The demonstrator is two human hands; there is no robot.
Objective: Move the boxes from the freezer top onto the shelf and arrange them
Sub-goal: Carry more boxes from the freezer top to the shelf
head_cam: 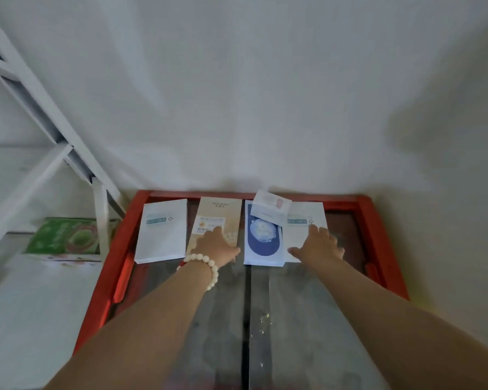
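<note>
left hand (214, 244) flat on beige box (219, 211), right hand (317, 246) spread on rightmost white box (307, 212)

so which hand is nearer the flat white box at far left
Left. The left hand rests on the tan cardboard box beside the far-left white box; the right hand on the far-right white box.

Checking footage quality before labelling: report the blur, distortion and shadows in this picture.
Head view: soft throughout, print on the beige box barely legible; wide-angle distortion slants the shelf frame; a soft shadow lies on the wall at right; left hand and right hand look slightly smeared.
</note>
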